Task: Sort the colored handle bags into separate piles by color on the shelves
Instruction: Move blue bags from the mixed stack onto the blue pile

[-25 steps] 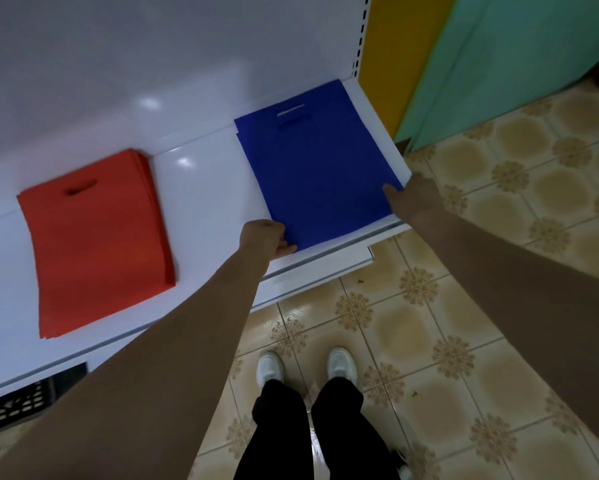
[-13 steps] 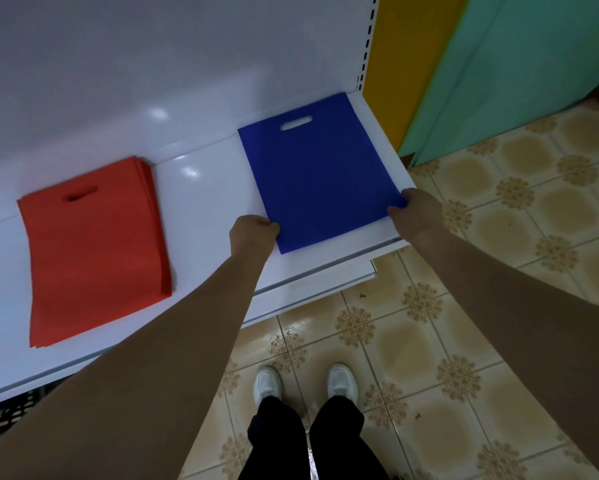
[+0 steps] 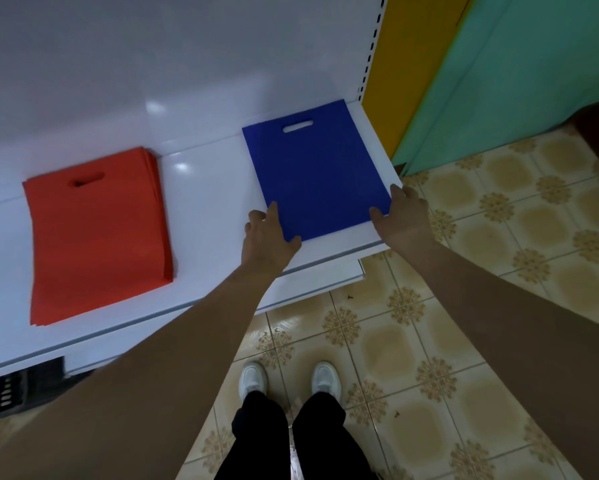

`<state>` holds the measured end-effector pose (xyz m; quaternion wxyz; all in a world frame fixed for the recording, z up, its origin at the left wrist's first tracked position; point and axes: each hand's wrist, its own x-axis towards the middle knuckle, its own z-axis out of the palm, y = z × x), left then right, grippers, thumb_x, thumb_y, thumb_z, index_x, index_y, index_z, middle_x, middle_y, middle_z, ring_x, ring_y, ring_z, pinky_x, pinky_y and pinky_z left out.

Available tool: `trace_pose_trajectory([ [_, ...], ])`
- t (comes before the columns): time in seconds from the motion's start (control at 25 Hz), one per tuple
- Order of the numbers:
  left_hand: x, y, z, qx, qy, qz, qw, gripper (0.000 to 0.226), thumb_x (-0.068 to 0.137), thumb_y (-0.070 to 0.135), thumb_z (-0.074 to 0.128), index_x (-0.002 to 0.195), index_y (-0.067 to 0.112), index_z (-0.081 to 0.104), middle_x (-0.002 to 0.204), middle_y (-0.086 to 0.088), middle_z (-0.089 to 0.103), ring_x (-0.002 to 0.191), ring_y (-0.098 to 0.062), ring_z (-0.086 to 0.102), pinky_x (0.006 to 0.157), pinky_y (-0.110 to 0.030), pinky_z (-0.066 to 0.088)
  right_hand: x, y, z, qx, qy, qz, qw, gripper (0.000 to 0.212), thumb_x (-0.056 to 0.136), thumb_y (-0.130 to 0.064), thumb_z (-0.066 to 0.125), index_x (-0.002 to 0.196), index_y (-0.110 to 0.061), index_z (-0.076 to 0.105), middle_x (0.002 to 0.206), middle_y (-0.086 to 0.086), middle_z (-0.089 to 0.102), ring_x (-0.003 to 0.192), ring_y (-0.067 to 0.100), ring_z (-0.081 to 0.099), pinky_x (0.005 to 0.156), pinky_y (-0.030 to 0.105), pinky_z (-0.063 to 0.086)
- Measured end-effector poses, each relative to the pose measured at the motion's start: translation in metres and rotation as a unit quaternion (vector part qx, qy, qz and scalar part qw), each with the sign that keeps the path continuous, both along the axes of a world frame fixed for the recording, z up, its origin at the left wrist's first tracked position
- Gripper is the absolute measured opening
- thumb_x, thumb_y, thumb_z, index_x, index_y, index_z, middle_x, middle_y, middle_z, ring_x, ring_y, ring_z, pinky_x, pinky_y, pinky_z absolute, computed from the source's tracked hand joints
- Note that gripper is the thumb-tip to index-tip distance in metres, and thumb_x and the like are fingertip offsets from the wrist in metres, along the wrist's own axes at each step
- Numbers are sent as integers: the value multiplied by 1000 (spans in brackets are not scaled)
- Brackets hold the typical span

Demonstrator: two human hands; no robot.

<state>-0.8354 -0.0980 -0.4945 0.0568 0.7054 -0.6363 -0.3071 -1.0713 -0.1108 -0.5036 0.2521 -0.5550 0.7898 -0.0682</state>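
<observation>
On shelf | left hand, right hand: fingers loosely spread, touching blue bag corners

White glossy shelf, light glints; patterned beige floor tiles; yellow panel beside teal panel.

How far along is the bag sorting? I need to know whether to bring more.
Done: a red pile and a blue pile lie apart on the white shelf. In hand: the left hand and right hand touch the blue pile's near corners, apparently squaring it. No unsorted bags are in view.
</observation>
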Motion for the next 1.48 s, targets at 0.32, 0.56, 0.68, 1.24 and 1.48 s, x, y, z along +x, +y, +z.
trace_pose_trajectory([
  [0.32, 14, 77, 149, -137, 56, -41, 988, 68, 97, 51, 43, 153, 16, 24, 141, -11, 41, 124, -29, 44, 102, -39, 41, 62, 49, 197, -341, -180, -144, 911, 47, 100, -27, 45, 139, -1, 43, 139, 15, 47, 124, 26, 47, 95, 4, 31],
  [0.56, 69, 127, 235, -206, 51, -92, 973, 64, 97, 52, 40, 150, 18, 30, 143, -9, 43, 127, -26, 43, 98, -39, 44, 115, 101, 313, -403, -127, -340, 840, 50, 100, -23, 36, 146, -4, 33, 151, 13, 33, 135, 29, 36, 107, 31, 28],
  [0.68, 134, 163, 279, -262, 40, -100, 959, 62, 97, 51, 41, 149, 17, 33, 141, -7, 45, 126, -26, 44, 96, -38, 45, 194, 123, 374, -456, -97, -269, 843, 55, 99, -30, 37, 148, -6, 28, 155, 13, 25, 139, 30, 30, 110, 34, 24],
  [1.24, 535, 254, 393, -425, -6, 172, 889, 45, 95, 53, 43, 131, 26, 52, 107, 10, 60, 90, -9, 61, 77, -35, 54, 653, 109, 482, -461, -178, 196, 847, 57, 97, -39, 46, 141, -2, 40, 145, 19, 41, 135, 32, 35, 113, 35, 24],
  [1.48, 663, 211, 412, -510, -103, 322, 791, 35, 94, 42, 52, 115, 17, 64, 101, 2, 58, 93, -17, 54, 76, -36, 49, 783, 36, 469, -373, -152, 316, 859, 57, 97, -34, 47, 146, -7, 33, 149, 14, 34, 134, 33, 33, 108, 39, 31],
])
